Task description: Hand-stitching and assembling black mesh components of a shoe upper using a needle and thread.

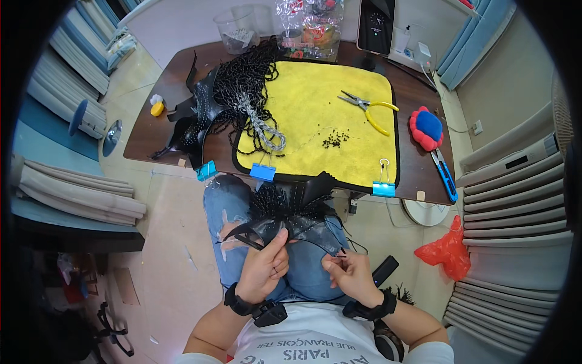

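Over my lap is a black beaded mask-shaped piece [312, 229] with stiff points and dark fringe along its far side. My left hand [265, 267] grips its near edge, thumb on top and fingers curled beneath. At the right-hand tip of the piece, my right hand [353, 276] is closed in a pinch; a small dark bit shows at the fingertips, too small to name. More black studded pieces [209, 100] with long beaded strands [245, 76] lie on the table's left side. Some strands spill onto the yellow mat [297, 109].
Small black beads [335, 139] and yellow-handled pliers [371, 110] lie on the mat. Blue binder clips [262, 172] grip the table's front edge. A red-and-blue pincushion [427, 127] and blue cutter [444, 176] sit right. Behind stand a clear tub [236, 30] and a phone [376, 25].
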The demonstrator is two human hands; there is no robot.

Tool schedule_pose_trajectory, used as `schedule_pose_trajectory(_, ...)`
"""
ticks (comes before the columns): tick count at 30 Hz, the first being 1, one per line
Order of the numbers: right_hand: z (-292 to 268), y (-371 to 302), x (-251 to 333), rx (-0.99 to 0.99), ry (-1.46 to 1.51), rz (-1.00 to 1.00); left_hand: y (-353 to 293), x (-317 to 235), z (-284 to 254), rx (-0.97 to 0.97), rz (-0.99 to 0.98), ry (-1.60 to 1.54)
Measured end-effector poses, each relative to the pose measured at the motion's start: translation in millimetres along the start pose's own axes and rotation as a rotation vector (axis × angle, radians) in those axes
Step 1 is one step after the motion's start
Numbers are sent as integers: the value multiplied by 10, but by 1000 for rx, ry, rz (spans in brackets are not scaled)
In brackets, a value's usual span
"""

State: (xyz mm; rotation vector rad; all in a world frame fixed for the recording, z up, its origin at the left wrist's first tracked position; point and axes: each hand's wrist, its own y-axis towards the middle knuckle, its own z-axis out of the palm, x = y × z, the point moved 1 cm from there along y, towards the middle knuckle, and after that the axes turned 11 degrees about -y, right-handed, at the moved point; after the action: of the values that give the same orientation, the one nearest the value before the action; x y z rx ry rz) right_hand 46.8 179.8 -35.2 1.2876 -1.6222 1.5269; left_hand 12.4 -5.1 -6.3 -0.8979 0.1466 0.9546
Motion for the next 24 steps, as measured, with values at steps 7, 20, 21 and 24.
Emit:
schedule_pose_trajectory(7,224,166,298,-136,-1,-267,-45,-79,65,45,-49,-148)
schedule_pose_trajectory(20,296,329,190,-130,-37,-382,-58,-52,72,32,-45,-98)
schedule_pose_trajectory(21,262,274,122,-126,-19,-329,-52,-58,67,34,-48,-102)
schedule_pose_trajectory(24,-78,-10,142,179,-367,-97,-67,-78,22,76,-65,-130)
